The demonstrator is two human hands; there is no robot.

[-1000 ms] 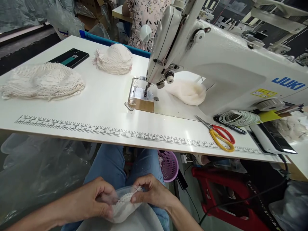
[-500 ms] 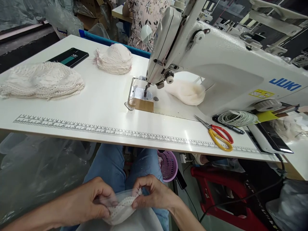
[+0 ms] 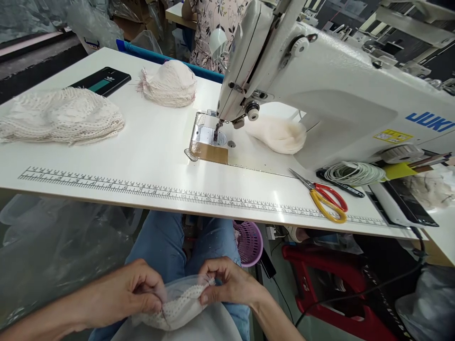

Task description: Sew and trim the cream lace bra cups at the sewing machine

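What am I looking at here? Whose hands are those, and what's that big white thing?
There's no robot here. A person wears a camera on their head, looking forward and down, so you see almost what they see. Those are their own bare hands: the left hand and right hand pinch a thin white piece with a lacy strip above their lap. The big white thing is a sewing machine. On the white table lie a large lacy pile, a smaller pile, scissors with red and yellow handles and a coil of pale cord. Ruler marks run along the near edge.
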